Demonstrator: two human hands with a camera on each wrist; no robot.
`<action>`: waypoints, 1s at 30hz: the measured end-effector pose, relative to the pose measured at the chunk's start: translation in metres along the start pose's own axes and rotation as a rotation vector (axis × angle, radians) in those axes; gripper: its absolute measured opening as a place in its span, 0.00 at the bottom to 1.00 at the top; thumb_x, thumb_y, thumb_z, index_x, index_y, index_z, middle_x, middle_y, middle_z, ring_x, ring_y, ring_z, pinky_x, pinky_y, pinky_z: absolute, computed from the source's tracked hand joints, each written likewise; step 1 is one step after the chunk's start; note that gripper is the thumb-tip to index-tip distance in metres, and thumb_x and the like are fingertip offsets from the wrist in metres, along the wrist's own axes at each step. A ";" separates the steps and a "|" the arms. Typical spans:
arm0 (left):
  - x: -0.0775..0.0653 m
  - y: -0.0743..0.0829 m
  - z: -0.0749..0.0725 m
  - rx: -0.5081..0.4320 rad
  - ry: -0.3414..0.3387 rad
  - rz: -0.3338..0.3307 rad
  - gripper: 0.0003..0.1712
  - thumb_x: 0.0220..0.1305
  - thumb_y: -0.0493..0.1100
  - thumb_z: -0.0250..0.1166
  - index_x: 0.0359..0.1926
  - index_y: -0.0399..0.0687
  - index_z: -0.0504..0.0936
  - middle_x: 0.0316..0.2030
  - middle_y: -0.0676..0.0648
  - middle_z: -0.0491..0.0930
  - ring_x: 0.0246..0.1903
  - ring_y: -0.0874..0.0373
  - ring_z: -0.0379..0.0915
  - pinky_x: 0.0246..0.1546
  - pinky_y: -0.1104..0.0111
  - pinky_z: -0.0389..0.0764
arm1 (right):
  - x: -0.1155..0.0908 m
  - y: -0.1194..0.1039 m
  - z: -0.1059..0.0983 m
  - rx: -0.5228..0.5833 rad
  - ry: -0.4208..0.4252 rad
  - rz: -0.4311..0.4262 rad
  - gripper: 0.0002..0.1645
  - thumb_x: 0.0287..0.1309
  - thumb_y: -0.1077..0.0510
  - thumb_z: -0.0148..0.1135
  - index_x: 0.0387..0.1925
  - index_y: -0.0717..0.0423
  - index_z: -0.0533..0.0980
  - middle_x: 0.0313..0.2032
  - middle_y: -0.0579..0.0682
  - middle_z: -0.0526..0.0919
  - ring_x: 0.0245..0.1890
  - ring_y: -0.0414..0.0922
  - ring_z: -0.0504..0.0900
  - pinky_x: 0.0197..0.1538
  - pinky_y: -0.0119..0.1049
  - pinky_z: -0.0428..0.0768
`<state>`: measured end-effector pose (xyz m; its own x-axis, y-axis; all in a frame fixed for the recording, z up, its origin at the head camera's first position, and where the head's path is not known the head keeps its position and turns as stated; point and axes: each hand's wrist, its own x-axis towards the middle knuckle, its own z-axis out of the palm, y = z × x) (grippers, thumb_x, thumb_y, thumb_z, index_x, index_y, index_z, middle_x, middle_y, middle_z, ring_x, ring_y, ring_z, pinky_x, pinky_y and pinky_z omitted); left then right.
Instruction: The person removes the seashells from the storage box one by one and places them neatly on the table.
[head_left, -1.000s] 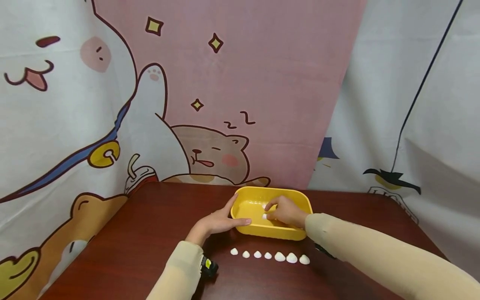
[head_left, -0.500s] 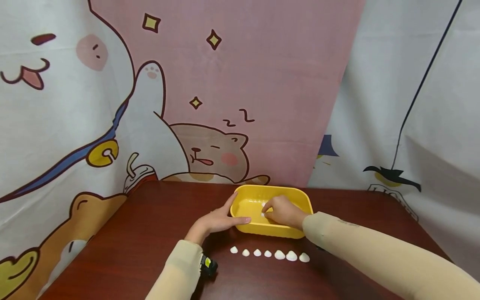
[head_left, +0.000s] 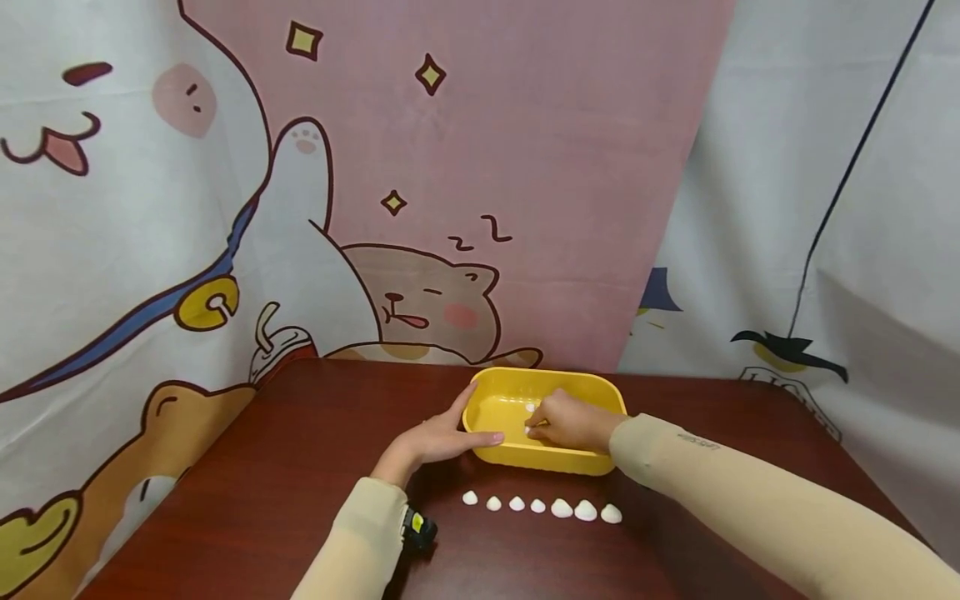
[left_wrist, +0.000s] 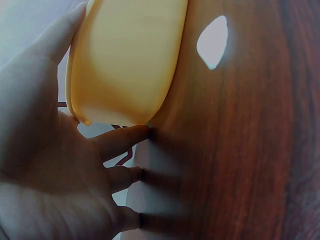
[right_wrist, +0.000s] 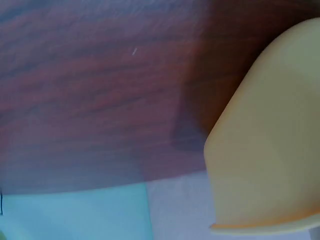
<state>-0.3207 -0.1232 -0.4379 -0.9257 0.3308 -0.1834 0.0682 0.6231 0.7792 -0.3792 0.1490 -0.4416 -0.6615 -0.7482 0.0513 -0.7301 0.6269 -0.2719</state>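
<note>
- Along the far left, a printed fabric backdrop [head_left: 150, 208] with cartoon animals hangs behind the dark red-brown wooden counter [head_left: 285, 467].
- Left hand [head_left: 435, 437]: it rests on the counter against the left end of the yellow rectangular plastic tub [head_left: 577, 458], fingers straight and spread, the thumb running along the tub's near wall and the index finger up at its far-left corner. The left wrist view shows those fingertips [left_wrist: 142, 134] touching the counter beside the tub's wall [left_wrist: 125, 60].
- Just in front of the tub, a row of seven small white seashells [head_left: 538, 507] lies on the counter, left to right, apart from the tub.
- Inside the tub, the right hand [head_left: 573, 421] reaches in over the near wall, its fingers curled together to pinch a small white seashell [head_left: 530, 430] at their tips, low in the tub's middle.
- Right wrist view: only the tub's outer corner [right_wrist: 265, 150] and the counter show.
</note>
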 end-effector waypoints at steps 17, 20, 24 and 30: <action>-0.001 -0.003 0.001 0.006 0.009 0.001 0.67 0.58 0.78 0.70 0.87 0.73 0.39 0.79 0.37 0.65 0.71 0.38 0.69 0.73 0.35 0.67 | 0.003 0.004 -0.009 0.013 -0.118 0.002 0.13 0.73 0.55 0.67 0.53 0.53 0.90 0.44 0.43 0.93 0.38 0.33 0.84 0.46 0.30 0.85; -0.001 -0.002 0.003 0.001 0.008 0.008 0.68 0.58 0.77 0.70 0.87 0.72 0.39 0.79 0.37 0.64 0.71 0.38 0.70 0.73 0.35 0.67 | 0.001 0.005 -0.007 -0.003 -0.115 -0.007 0.13 0.74 0.54 0.66 0.52 0.52 0.90 0.40 0.39 0.92 0.34 0.32 0.81 0.43 0.28 0.83; -0.002 -0.004 0.005 -0.004 0.002 0.012 0.67 0.59 0.77 0.70 0.87 0.72 0.39 0.79 0.37 0.64 0.72 0.38 0.69 0.73 0.35 0.67 | 0.000 0.011 -0.004 0.040 -0.103 0.022 0.13 0.73 0.51 0.68 0.50 0.52 0.90 0.34 0.38 0.89 0.31 0.33 0.79 0.39 0.29 0.81; 0.001 -0.001 0.001 -0.005 -0.001 0.010 0.67 0.58 0.77 0.70 0.87 0.74 0.39 0.80 0.38 0.64 0.72 0.39 0.69 0.74 0.36 0.67 | -0.004 0.007 -0.021 0.104 -0.067 0.097 0.14 0.69 0.49 0.71 0.48 0.53 0.89 0.24 0.39 0.79 0.23 0.35 0.73 0.29 0.29 0.74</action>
<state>-0.3215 -0.1229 -0.4399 -0.9245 0.3380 -0.1764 0.0757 0.6161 0.7840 -0.3850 0.1604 -0.4236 -0.7127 -0.7001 -0.0433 -0.6393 0.6737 -0.3708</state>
